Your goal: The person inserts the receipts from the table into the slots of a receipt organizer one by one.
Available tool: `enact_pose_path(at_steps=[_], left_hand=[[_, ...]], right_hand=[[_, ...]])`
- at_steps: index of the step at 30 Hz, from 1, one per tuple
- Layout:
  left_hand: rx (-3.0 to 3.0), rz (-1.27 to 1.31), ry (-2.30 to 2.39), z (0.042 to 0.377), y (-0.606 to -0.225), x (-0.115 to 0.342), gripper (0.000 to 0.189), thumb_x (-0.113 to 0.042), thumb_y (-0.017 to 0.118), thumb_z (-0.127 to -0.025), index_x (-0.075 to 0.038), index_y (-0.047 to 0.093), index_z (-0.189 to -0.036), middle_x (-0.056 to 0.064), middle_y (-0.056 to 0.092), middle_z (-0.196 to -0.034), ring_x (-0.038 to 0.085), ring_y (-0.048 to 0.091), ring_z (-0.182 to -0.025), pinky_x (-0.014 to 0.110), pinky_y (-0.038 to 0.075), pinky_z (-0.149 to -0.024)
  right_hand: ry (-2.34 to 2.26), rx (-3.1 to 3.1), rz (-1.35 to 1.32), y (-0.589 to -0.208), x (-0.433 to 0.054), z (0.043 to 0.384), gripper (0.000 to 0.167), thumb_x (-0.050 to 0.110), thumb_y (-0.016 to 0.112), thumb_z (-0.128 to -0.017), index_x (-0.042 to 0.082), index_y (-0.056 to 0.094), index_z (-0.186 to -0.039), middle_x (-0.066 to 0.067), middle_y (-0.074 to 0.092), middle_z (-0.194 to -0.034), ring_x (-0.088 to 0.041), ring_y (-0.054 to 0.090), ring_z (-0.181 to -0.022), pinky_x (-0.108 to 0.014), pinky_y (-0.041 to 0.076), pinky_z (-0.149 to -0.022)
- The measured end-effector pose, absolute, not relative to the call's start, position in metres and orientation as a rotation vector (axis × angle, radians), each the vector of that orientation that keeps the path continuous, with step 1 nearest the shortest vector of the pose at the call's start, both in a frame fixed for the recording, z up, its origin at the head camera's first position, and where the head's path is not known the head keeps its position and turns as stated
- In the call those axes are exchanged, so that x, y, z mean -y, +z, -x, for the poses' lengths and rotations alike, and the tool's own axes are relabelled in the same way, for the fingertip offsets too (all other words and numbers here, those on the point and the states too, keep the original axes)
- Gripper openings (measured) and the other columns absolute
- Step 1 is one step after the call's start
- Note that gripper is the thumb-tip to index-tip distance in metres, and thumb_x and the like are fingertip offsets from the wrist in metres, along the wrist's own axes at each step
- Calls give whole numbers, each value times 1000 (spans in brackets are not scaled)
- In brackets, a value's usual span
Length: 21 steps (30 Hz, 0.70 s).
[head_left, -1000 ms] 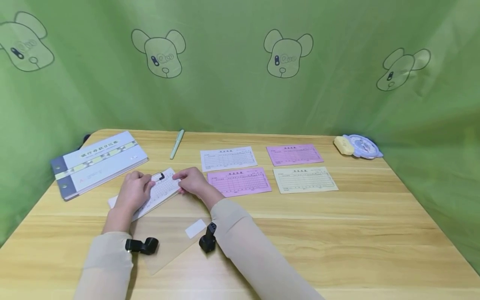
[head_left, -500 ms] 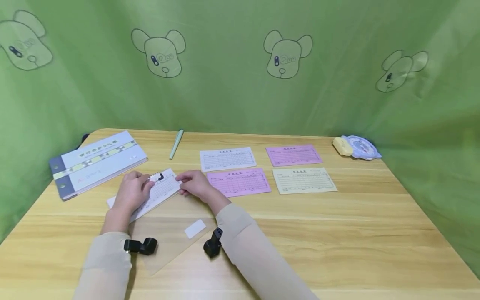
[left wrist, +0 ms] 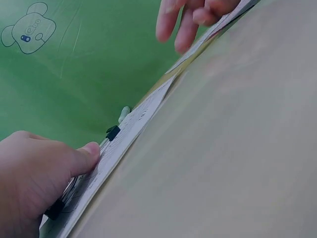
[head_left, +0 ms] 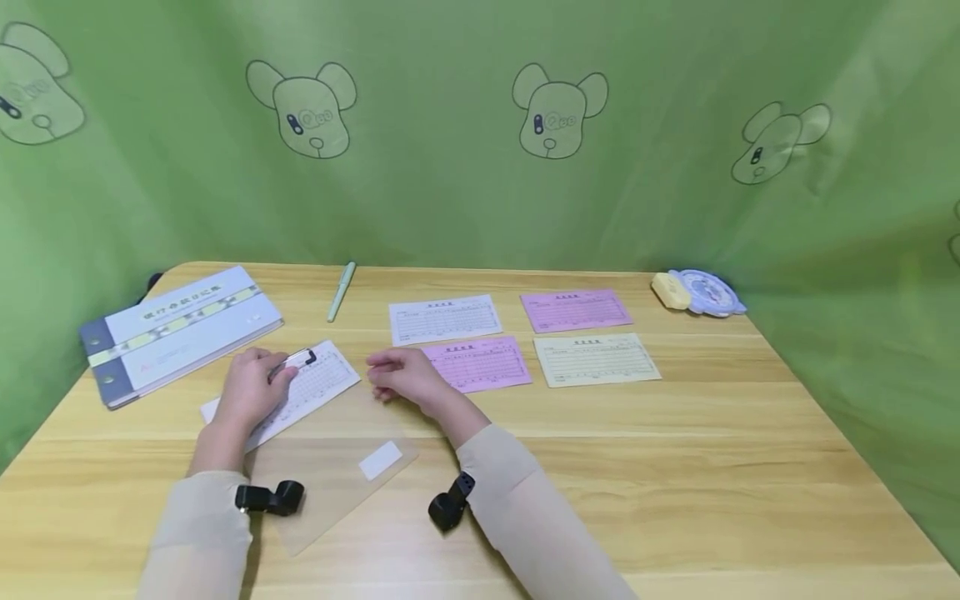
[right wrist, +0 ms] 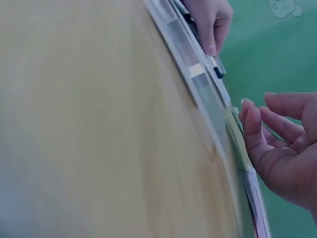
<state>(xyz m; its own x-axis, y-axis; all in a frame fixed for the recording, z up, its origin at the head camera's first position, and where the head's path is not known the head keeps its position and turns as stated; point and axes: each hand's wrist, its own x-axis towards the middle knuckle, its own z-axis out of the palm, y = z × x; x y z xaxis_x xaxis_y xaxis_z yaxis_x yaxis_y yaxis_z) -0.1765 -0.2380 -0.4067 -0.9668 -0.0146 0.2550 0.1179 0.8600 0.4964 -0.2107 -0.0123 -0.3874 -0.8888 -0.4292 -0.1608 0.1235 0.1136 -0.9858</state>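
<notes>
A clear clipboard (head_left: 330, 475) with a white label lies at an angle on the table, its wire clip (head_left: 303, 358) at the far edge having black ends. Across its upper part lies a white printed form pad (head_left: 318, 387). My left hand (head_left: 251, 387) grips the clip; in the left wrist view the thumb (left wrist: 89, 153) lies over it, while the other fingers are hidden. My right hand (head_left: 408, 379) hovers just right of the pad's corner, beside a pink slip (head_left: 483, 364). Its fingers are loosely bent and hold nothing in the right wrist view.
A blue-and-white account book (head_left: 183, 333) lies at the left, with a pale green pen (head_left: 342, 292) to its right. White (head_left: 445, 320), pink (head_left: 576, 310) and cream slips (head_left: 597, 360) lie right of centre. A yellow block (head_left: 670, 291) touches a blue cartoon-shaped object (head_left: 707, 292) far right.
The right hand has let go of the form pad's right corner and drawn away to the right. The left hand stays on the clip. The whole head view has shifted slightly.
</notes>
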Motion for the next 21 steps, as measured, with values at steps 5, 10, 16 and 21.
enact_pose_path(at_steps=[5, 10, 16, 21], left_hand=[[2791, 59, -774, 176, -406, 238, 37, -16, 52, -85, 13, 51, -108, 25, 45, -98, 38, 40, -92, 49, 32, -80], [2791, 40, -783, 177, -408, 239, 38, -18, 52, -85, 11, 51, -109, 23, 45, -98, 37, 39, -92, 48, 33, -79], [2773, 49, -817, 176, -408, 239, 38, -18, 52, -85, 12, 52, -109, 25, 45, -98, 37, 40, -92, 49, 33, -79], [2767, 55, -824, 176, -408, 239, 38, -18, 52, -85, 11, 52, -108, 24, 45, -98, 37, 39, -92, 48, 32, -79]], right_hand=[[-1868, -1960, 279, -378, -3, 204, 32, -6, 58, -77, -7, 54, -109, -21, 58, -95, -17, 58, -65, -30, 50, -65], [-1861, -1967, 322, -366, -23, 200, 34, -3, 57, -79, -6, 51, -113, -22, 55, -104, -20, 58, -73, -35, 49, -69], [-1797, -2100, 442, -354, -53, 205, 37, -3, 57, -78, -4, 51, -114, -21, 55, -104, -20, 57, -76, -32, 48, -70], [-1768, -2173, 458, -344, -84, 211, 41, -1, 58, -77, 0, 49, -117, -19, 54, -107, -27, 56, -86, -35, 47, -74]])
